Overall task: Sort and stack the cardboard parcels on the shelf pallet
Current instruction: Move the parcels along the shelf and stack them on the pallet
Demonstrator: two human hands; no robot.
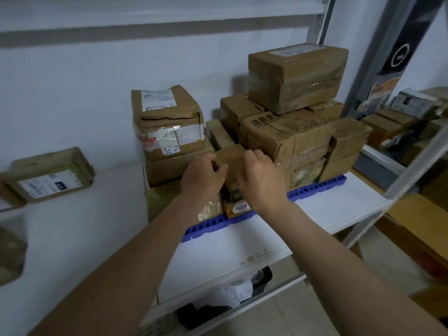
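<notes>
Brown cardboard small parcel (230, 157) was gripped at both ends by left hand (203, 177) and right hand (263, 181) (fingers curled round it); level, square lowering onto the blue perforated plastic pallet (315, 187) stack was advisable.

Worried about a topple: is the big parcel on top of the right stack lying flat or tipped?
Flat. The top parcel lies on its long side across the parcels below, label up; how far it overhangs them cannot be told.

Matt cardboard parcels (288, 139) under glossy tape, perforated plastic pallet (317, 187)
</notes>
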